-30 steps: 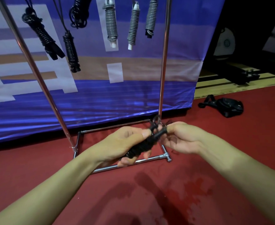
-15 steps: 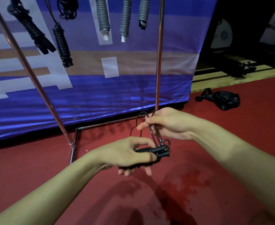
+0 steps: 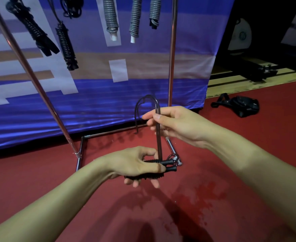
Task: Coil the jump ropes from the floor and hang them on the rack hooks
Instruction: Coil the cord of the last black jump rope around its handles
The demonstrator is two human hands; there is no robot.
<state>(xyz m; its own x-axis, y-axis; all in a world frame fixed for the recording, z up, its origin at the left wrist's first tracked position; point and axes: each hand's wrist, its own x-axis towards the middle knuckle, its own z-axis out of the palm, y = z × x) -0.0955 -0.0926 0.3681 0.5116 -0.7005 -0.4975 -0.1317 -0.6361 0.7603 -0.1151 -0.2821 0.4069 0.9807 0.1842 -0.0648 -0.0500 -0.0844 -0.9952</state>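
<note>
Cord loop looking light and springy (probably slippery): right hand is pinching it, left hand is gripping the wrapped handles.

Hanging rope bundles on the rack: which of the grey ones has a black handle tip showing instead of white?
The rightmost grey bundle, nearest the rack's right upright pole. Its lower end is black; the other two grey bundles end in white tips.
</note>
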